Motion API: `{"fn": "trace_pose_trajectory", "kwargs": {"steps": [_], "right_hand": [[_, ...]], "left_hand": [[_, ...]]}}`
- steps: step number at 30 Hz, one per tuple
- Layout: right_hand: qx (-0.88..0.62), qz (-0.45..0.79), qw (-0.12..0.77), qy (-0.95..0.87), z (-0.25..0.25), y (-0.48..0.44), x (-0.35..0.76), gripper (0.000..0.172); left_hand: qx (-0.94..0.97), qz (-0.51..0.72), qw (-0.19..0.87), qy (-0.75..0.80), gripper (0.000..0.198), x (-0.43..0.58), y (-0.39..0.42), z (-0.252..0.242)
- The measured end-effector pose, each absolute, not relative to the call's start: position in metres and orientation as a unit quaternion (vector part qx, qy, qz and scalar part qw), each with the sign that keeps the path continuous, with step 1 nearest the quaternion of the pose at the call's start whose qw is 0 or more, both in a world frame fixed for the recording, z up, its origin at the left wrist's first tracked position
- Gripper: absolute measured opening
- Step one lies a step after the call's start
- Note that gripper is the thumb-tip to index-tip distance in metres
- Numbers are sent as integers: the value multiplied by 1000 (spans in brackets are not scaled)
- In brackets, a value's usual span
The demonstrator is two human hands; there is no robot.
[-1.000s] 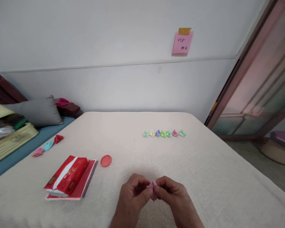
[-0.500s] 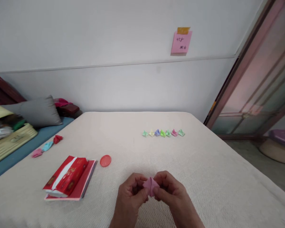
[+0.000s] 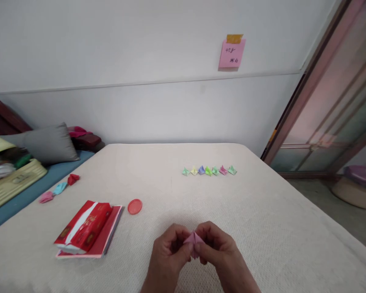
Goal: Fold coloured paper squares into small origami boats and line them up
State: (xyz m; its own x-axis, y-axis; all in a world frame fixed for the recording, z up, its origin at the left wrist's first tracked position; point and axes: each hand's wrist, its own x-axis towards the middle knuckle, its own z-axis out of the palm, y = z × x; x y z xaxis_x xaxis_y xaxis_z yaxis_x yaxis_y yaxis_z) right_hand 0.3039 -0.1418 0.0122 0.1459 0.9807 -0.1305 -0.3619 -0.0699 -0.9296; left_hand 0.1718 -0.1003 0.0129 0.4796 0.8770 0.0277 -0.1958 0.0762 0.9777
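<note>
A small pink folded paper piece [image 3: 194, 238] is pinched between both my hands, low in the middle of the view. My left hand [image 3: 171, 252] grips its left side, with the thumb on the near face. On the right side, my right hand [image 3: 219, 250] holds it the same way, thumb in front. A crease runs down the middle of the paper, and a point sticks out below the thumbs. Fingers cover its sides and back. Farther off, a row of small folded paper figures [image 3: 208, 171] in green, yellow, blue and pink stands on the table.
A red tissue pack [image 3: 87, 228] lies on a stack of coloured paper [image 3: 110, 228] at the left. Beside it is a round red lid [image 3: 135, 206]. Red, blue and pink folded papers [image 3: 60, 188] lie along the left edge of the cloth-covered table [image 3: 262, 228].
Both thumbs have shifted on the pink paper, nearer its middle crease. The paper's sides look drawn in, and its lower point now hangs a little lower.
</note>
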Motion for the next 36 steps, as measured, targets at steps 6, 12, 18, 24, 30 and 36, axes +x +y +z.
{"fn": "trace_pose_trajectory", "kwargs": {"steps": [6, 12, 18, 24, 30, 36], "right_hand": [[-451, 585, 605, -296, 16, -144, 301, 11], [-399, 613, 632, -257, 15, -143, 299, 12], [-375, 626, 631, -264, 20, -144, 302, 18], [-401, 604, 622, -296, 25, -146, 307, 21], [-462, 553, 611, -327, 24, -146, 306, 22], [-472, 538, 622, -317, 23, -146, 305, 11]], "left_hand": [[511, 393, 698, 313, 8, 174, -97, 3], [456, 443, 721, 275, 6, 177, -100, -11], [480, 437, 722, 239, 14, 174, -103, 3], [600, 435, 619, 259, 18, 169, -103, 7], [687, 426, 536, 244, 18, 166, -102, 5], [635, 401, 595, 287, 7, 167, -104, 11]]}}
